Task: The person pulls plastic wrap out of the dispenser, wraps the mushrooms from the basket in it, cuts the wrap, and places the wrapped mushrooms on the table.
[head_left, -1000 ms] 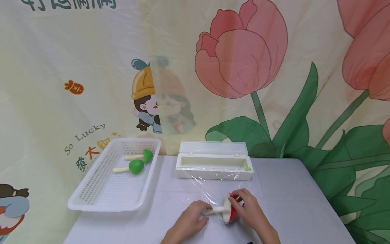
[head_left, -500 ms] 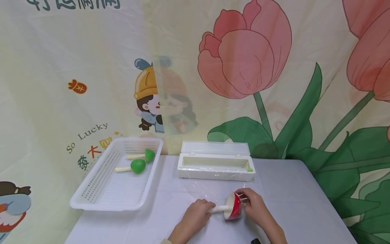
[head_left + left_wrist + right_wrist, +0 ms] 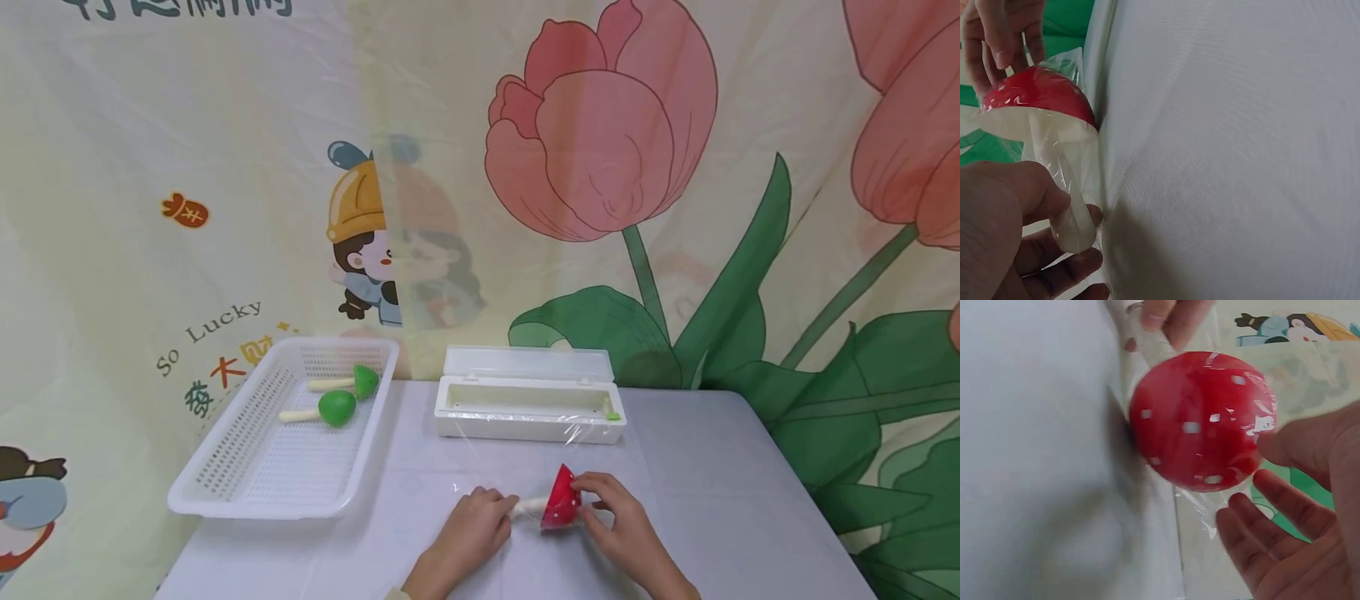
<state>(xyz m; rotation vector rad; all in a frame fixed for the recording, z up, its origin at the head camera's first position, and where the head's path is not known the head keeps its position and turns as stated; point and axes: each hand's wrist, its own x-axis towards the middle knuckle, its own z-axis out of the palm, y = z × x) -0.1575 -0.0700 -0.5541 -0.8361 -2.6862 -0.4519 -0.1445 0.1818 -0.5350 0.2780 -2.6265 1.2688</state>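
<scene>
Head | left grip pinching one red mushroom, right grip spread | two green mushrooms

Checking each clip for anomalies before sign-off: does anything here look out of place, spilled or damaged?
Nothing looks spilled or damaged. The one untidy thing is the clear film on the red mushroom cap: it juts loosely past the edge instead of lying snug.

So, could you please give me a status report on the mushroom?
Left grip on stem; right grip open at cap. Mushroom sideways, clear film over it. No obstruction seen.
</scene>
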